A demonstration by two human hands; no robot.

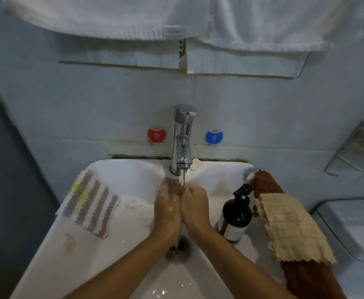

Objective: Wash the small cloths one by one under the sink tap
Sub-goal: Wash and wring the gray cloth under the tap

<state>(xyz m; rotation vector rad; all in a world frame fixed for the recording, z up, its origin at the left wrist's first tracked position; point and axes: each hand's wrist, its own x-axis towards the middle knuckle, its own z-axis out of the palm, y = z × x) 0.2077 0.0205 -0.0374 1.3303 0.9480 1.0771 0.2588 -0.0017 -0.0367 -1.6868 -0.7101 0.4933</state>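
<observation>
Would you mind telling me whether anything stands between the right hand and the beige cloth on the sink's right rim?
Yes: the dark pump bottle stands on the rim between the right hand and the beige cloth.

Dim, bluish light; soft focus throughout, wide-angle bending at the edges.

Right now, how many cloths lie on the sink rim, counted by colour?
Striped cloth, left rim: 1
Beige cloth, right rim: 1
Rust-brown cloth, under the beige one: 1
Total: 3
Whether the hands under the tap hold another cloth cannot be told.
</observation>
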